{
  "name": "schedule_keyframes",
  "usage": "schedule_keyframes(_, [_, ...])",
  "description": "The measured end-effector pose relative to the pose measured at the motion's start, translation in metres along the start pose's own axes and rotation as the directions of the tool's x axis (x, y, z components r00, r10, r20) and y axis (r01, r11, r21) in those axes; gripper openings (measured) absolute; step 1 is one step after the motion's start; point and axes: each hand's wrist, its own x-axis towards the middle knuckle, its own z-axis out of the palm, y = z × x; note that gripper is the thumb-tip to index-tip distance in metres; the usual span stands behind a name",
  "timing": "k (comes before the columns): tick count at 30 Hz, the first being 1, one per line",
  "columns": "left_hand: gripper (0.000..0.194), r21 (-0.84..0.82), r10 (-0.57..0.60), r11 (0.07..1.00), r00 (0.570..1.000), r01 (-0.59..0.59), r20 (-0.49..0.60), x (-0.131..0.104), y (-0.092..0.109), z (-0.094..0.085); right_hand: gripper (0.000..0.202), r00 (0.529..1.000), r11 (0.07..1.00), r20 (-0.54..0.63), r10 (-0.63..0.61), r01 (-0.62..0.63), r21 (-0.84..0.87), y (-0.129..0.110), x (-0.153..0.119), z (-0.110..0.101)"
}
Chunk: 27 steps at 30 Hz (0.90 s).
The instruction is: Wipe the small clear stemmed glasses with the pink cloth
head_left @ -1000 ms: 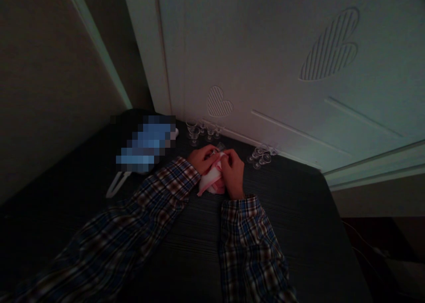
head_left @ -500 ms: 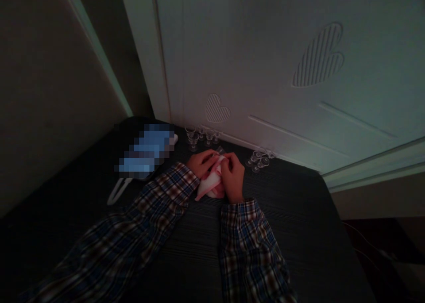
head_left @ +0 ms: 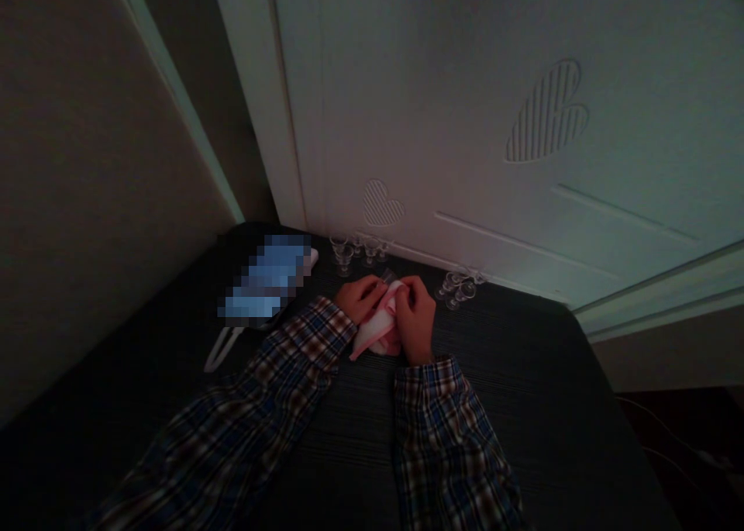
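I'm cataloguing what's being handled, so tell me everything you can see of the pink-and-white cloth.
The cloth is white with pink edging and pinkish patches, soft-looking, bunched and folded, one corner pointing lower left. The right hand grips it and the left hand lies against it, over the dark table. A clear, glass-like piece shows just beyond it. Dimness hides its weave.

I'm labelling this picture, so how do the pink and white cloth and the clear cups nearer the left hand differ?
Color: the cloth is pink and white; the cups are clear. Shape: the cloth is bunched; the cups have bowls on stems. Handling: the right hand grips the cloth, with the left hand against it; the cups stand just beyond, unheld. Both are at the dark tabletop.
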Motion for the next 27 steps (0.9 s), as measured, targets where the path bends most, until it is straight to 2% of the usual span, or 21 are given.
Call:
schedule_keyframes(9, [0.033,-0.015,-0.031,0.999,0.999,0.031,0.009,-0.002,0.001,-0.001,0.019,0.999,1.000,0.018,0.028,-0.028,-0.008,0.004,0.000,0.000])
schedule_keyframes(14, [0.034,0.057,-0.030,0.998,0.999,0.030,-0.012,-0.004,0.008,-0.003,0.019,0.999,1.000,0.031,0.031,-0.031,0.004,0.003,0.000,0.001])
schedule_keyframes(27, [0.037,0.120,-0.030,0.992,0.999,0.028,0.016,-0.005,0.008,-0.003,0.020,1.000,1.000,0.013,0.029,-0.029,-0.007,-0.001,-0.002,-0.002])
